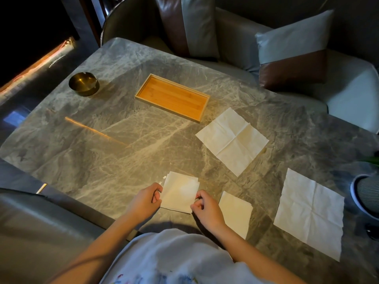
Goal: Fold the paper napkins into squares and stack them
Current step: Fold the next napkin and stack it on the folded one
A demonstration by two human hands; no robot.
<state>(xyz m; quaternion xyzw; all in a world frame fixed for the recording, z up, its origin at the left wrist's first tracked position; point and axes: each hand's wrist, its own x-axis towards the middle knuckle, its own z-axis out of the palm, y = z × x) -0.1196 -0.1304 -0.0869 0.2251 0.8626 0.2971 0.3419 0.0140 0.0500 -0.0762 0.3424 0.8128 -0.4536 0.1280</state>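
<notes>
Tray [172, 97] sits mid-table, ashtray [84, 84] off to its left, two open napkins [232, 140] [310, 213] on the right, folded ones [180, 192] [235, 212] nearest the person.

Folded white napkin [180, 192] near front edge; second folded napkin [235, 212] just right; two unfolded napkins [231, 140] [309, 212] flat, farther right.

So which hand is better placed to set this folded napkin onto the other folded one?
Right. The right hand pinches the held napkin on the side nearest the folded napkin; the left hand sits farther away.
</notes>
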